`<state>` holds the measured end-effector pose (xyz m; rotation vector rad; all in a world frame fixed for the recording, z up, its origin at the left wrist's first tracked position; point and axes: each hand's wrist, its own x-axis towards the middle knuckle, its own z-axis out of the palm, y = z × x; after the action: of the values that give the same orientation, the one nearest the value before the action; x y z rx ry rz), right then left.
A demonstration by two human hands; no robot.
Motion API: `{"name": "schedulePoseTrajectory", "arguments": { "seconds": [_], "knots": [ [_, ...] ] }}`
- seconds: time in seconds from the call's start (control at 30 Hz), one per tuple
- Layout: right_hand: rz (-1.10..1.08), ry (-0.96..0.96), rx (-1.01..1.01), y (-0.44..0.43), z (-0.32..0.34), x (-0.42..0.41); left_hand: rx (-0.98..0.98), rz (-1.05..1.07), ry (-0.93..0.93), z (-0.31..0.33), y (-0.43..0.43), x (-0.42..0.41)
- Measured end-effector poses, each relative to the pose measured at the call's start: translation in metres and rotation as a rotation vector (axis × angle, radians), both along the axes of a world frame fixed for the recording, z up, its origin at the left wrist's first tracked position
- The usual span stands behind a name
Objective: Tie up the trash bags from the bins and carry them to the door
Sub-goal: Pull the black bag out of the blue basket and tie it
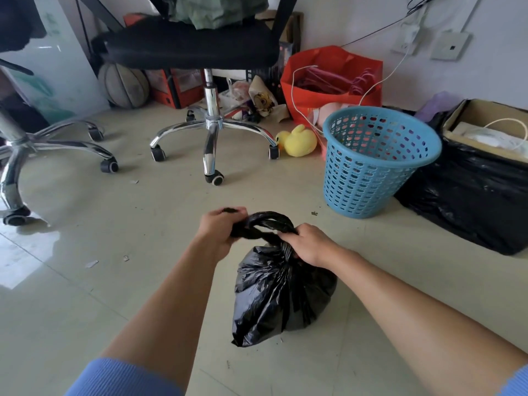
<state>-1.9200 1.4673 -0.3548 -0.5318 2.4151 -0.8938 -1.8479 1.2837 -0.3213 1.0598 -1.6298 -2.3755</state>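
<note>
Left hand (218, 228) and right hand (310, 245) gripping black trash bag (281, 292) neck, seemingly mid-knot

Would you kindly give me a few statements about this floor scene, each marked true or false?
1. The left hand and right hand both grip the twisted neck of the black plastic trash bag. True.
2. The blue perforated plastic bin lies tipped on its side. False: it stands on its base, mouth up.
3. The yellow plush duck lies on the floor between the wheeled base of the black office chair and the bin. True.
4. The red shopping bag stands nearer the person than the bin. False: it stands behind the bin, by the wall.
</note>
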Motion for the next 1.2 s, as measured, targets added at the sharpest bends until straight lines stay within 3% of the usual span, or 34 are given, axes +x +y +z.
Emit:
{"name": "schedulePoseTrajectory", "arguments": {
  "seconds": [0.1, 0.23, 0.37, 0.5, 0.73, 0.83, 0.97, 1.2],
  "knots": [
    [-0.157, -0.157, -0.065, 0.006, 0.004, -0.005, 0.090, 0.115, 0.194, 0.011, -0.010, -0.010],
    [-0.313, -0.534, -0.248, 0.017, 0.016, -0.012, 0.035, 0.140, 0.221, 0.009, -0.012, -0.010],
    [-0.361, -0.834, -0.489, 0.026, 0.025, -0.017, -0.112, -0.213, 0.087, -0.009, 0.009, 0.000],
    [-0.299, -0.932, -0.605, 0.027, 0.028, -0.018, -0.317, -0.451, 0.063, -0.020, 0.034, 0.006],
    [-0.174, -0.973, -0.729, 0.036, 0.034, -0.022, -0.635, -0.445, 0.021, -0.019, 0.038, 0.001],
    [-0.164, -0.818, -0.647, 0.035, 0.037, -0.023, -0.610, -0.399, -0.012, -0.018, 0.033, 0.002],
    [-0.190, -0.230, -0.330, 0.025, 0.030, -0.024, -0.412, -0.309, -0.003, -0.015, 0.028, 0.003],
    [-0.236, 0.462, 0.102, 0.019, 0.003, -0.024, -0.442, -0.490, -0.010, 0.001, 0.037, 0.003]
  ]
}}
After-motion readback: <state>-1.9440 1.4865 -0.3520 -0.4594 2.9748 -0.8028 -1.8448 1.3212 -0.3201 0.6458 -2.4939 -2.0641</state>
